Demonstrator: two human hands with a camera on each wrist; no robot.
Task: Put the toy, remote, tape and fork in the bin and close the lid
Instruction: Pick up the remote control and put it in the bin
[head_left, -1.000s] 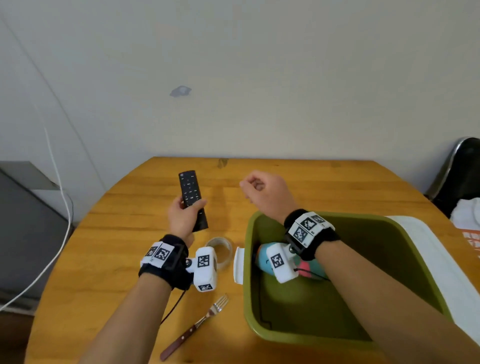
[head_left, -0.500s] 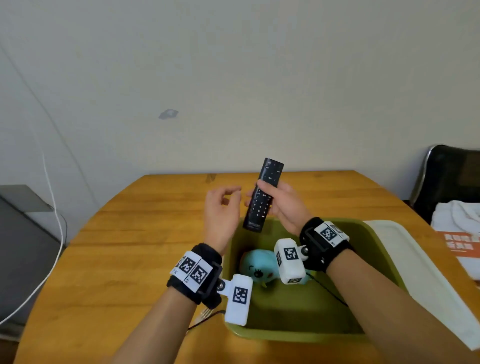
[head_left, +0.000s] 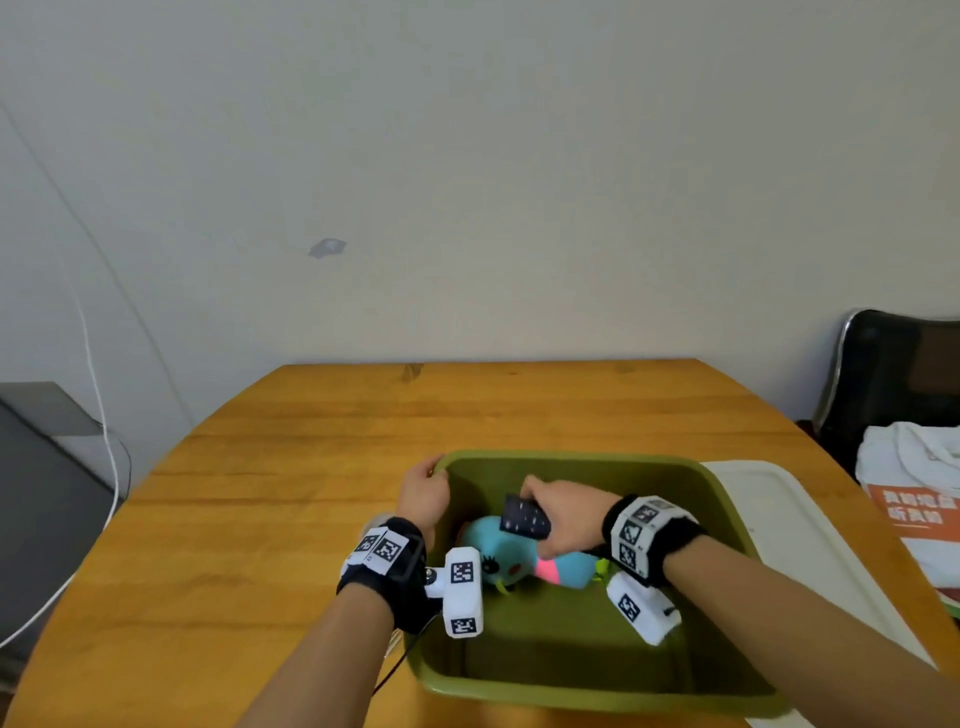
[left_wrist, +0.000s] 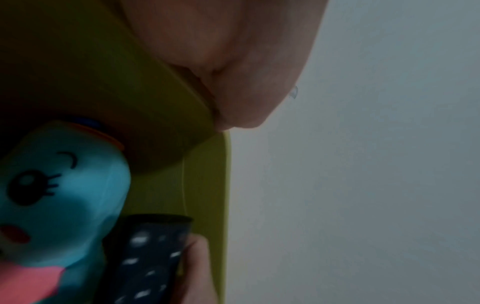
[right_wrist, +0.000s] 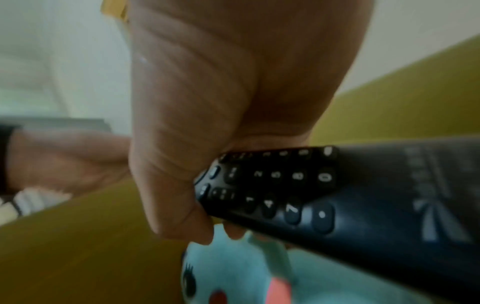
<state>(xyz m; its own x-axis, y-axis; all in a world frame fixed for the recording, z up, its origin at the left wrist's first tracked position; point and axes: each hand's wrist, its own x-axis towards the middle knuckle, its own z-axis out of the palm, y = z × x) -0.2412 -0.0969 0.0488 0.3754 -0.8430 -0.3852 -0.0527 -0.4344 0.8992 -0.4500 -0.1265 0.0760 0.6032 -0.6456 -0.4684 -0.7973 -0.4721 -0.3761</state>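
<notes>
The green bin (head_left: 571, 693) stands on the wooden table, near its front edge. A blue and pink plush toy (head_left: 506, 558) lies inside it. My right hand (head_left: 566, 514) grips the black remote (head_left: 523, 517) low inside the bin, just above the toy's head. The right wrist view shows the remote (right_wrist: 337, 195) held across the toy (right_wrist: 233, 273). My left hand (head_left: 423, 493) holds the bin's far-left corner by the rim, seen close in the left wrist view against the green wall (left_wrist: 205, 205). My left wrist and forearm hide the tape and the fork.
The white lid (head_left: 779, 530) lies flat on the table to the right of the bin. Past the table's right edge are a dark chair (head_left: 893, 384) and white fabric (head_left: 914, 467). A grey cabinet (head_left: 41, 493) and a white cable (head_left: 104, 415) are on the left.
The remote passed from my left hand to my right, which then lowered it into the bin over the toy. My left hand dropped to the bin's rim.
</notes>
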